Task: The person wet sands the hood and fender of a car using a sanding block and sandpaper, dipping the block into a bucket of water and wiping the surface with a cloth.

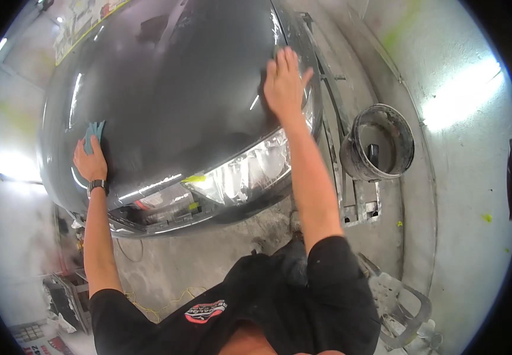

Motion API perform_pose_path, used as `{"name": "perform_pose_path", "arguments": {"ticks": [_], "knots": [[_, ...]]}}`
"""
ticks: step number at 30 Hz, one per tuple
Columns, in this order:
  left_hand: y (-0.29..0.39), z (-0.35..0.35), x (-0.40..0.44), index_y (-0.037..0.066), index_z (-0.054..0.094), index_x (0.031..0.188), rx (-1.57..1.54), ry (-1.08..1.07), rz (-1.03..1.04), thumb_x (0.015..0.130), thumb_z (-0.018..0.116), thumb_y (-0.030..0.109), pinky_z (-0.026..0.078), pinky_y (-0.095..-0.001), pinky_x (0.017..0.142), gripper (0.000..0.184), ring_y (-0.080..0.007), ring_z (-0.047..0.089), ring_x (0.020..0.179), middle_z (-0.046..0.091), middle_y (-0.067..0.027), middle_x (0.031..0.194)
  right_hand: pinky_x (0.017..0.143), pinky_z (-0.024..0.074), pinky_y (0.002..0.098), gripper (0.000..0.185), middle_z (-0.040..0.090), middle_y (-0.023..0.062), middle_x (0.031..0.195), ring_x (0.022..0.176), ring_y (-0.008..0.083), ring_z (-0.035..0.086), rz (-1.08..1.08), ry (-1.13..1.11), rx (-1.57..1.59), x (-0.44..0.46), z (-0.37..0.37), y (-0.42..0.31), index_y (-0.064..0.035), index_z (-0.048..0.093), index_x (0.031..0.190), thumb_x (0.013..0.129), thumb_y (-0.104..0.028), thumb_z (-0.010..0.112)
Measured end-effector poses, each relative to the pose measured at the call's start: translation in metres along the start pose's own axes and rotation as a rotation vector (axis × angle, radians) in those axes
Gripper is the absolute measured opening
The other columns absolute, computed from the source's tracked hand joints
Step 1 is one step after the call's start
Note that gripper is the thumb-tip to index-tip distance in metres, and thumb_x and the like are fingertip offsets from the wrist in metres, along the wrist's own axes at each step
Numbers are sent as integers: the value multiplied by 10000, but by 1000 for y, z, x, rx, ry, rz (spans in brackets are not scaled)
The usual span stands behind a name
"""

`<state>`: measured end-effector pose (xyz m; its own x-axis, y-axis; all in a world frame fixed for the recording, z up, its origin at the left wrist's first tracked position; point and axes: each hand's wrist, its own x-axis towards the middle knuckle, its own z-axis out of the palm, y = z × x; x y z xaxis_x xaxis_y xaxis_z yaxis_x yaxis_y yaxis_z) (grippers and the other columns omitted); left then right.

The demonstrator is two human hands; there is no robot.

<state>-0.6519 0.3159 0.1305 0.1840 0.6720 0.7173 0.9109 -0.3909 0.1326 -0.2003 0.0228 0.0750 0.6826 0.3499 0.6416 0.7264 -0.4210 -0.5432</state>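
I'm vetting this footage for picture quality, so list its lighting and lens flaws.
Head view: the right wall and left wall each carry a blown-out bright patch; head view: the dark hood shows streaky reflections along its edges; head view: wide-angle distortion bows the scene, and the picture's corners fall to black.

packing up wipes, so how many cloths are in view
1: a teal cloth at the left hand, on the hood. Another could be hidden under the right hand.
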Motion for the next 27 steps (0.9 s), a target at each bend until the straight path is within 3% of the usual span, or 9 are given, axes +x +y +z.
{"name": "perform_pose_path", "arguments": {"ticks": [4,7,10,14,16,20,22,25,27], "knots": [[1,-5,-1,34,702,1290,-17,17,7,1006,623,496,423,-472,1125,548,-374,586,1304,670,-179,1381,1151,283,755,422,469,170,1596,1454,342,465,-115,21,-62,29,2,0,-34,563,1400,1095,-316,485],[-2,0,-2,38,707,1274,-39,33,46,1003,638,477,427,-475,1120,521,-374,590,1297,677,-177,1370,1197,205,740,524,391,201,1659,1527,378,387,-88,-25,-43,-78,-17,13,-23,471,1533,1093,-306,486],[-1,-1,-3,45,714,1262,-72,65,60,995,657,462,433,-477,1112,498,-380,592,1292,686,-186,1351,1217,166,726,563,354,214,1681,1554,394,343,-125,-29,-30,-93,-19,21,-14,421,1578,1093,-295,479],[3,-3,-4,51,722,1251,-64,89,38,986,673,459,436,-479,1108,489,-386,593,1288,692,-198,1335,1184,250,741,468,456,178,1613,1513,375,403,-110,-112,-71,67,6,16,-30,530,1459,1097,-323,484],[1,-5,-5,52,724,1248,-60,91,45,984,675,464,436,-480,1107,492,-388,596,1284,694,-200,1331,1185,253,737,477,455,173,1615,1515,379,396,-107,-113,-60,79,18,14,-39,518,1482,1104,-325,463],[-5,1,-2,51,726,1247,-71,93,76,981,672,490,437,-481,1102,516,-394,610,1255,703,-200,1310,1240,144,715,646,370,140,1692,1574,346,325,-327,-105,7,-90,-10,3,-86,391,1616,1035,-310,563],[-1,-2,-3,50,725,1249,-58,81,60,979,672,495,439,-481,1099,524,-396,614,1248,705,-199,1304,1247,66,721,717,349,131,1705,1585,335,313,-307,-328,174,-191,-35,-22,-110,370,1633,983,-261,632],[-1,-2,-3,49,727,1249,-69,66,32,978,658,513,445,-480,1090,542,-400,613,1247,707,-195,1301,1241,34,726,691,372,135,1693,1571,340,340,-412,-198,86,-138,-29,2,-118,410,1614,973,-209,653],[-1,-1,-4,52,726,1257,-76,65,24,975,654,524,445,-480,1092,555,-400,612,1250,706,-193,1304,1226,87,737,576,472,148,1627,1527,355,410,-188,-68,82,-72,-23,9,-87,527,1531,978,-191,653]]}}
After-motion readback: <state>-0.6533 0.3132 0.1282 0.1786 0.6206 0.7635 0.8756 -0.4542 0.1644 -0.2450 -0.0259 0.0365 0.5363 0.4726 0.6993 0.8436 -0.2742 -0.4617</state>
